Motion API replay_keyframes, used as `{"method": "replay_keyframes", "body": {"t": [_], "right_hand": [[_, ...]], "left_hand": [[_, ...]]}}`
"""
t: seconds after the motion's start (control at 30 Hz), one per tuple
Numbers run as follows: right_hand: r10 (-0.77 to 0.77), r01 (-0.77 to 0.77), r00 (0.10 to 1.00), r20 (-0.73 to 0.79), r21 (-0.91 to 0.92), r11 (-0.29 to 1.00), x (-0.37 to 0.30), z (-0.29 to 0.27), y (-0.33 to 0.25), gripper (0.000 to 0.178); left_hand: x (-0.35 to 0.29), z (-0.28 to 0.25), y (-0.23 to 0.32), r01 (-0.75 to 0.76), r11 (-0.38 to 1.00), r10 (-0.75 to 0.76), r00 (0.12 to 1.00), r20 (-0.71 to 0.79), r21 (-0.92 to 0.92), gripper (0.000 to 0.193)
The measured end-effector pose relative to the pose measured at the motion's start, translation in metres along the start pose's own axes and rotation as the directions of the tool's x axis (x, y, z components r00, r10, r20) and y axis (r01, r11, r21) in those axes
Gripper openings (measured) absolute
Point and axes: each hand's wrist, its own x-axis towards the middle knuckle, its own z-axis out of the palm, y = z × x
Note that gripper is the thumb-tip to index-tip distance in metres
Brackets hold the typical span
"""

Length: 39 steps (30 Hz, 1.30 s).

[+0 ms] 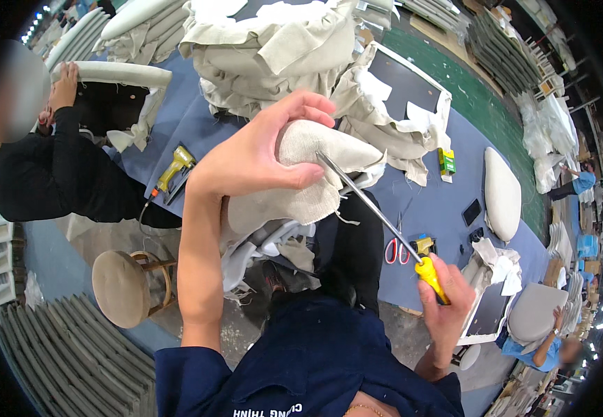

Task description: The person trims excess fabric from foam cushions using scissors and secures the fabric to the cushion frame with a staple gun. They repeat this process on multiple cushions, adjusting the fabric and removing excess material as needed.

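My left hand (263, 149) is closed around the top of a beige fabric-covered cushion (284, 201), thumb on the near side and fingers over the far side. Loose cloth with a frayed edge hangs from the piece toward my lap. In my right hand (449, 302) is a long screwdriver (430, 278) with a yellow handle. Its metal shaft slants up to the left, and the tip touches the fabric just beside my left thumb. How deep the tip goes cannot be seen. Scissors (397, 250) with red handles lie on the blue table beside the shaft.
A tall pile of beige-covered pieces (267, 69) stands ahead. A yellow staple gun (176, 167) lies left, another (423, 244) right, near a phone (472, 212) and a white cushion (502, 194). A co-worker (58, 167) handles a seat at left; a stool (124, 288) stands below.
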Motion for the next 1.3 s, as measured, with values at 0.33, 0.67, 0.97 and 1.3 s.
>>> {"method": "replay_keyframes", "body": {"t": [0.33, 0.67, 0.97, 1.3], "right_hand": [[-0.177, 0.184, 0.983, 0.049, -0.214, 0.959, 0.031, -0.068, -0.003, 0.048], [0.099, -0.128, 0.992, 0.083, 0.508, 0.852, -0.006, 0.089, 0.078, 0.026], [-0.019, 0.047, 0.996, -0.091, 0.312, 0.949, 0.016, 0.105, 0.055, 0.028], [0.076, -0.050, 0.990, -0.115, 0.216, 0.975, 0.004, 0.053, 0.036, 0.031]], "left_hand": [[0.003, 0.020, 0.010, 0.058, 0.998, -0.058, 0.998, -0.005, -0.016, 0.084], [0.001, 0.027, 0.011, -0.043, 0.997, 0.041, 0.999, 0.026, 0.071, 0.100], [-0.001, 0.018, 0.010, 0.008, 0.998, -0.008, 1.000, 0.001, -0.056, 0.110], [0.015, 0.024, 0.009, -0.007, 0.999, 0.006, 1.000, -0.019, -0.044, 0.112]]}}
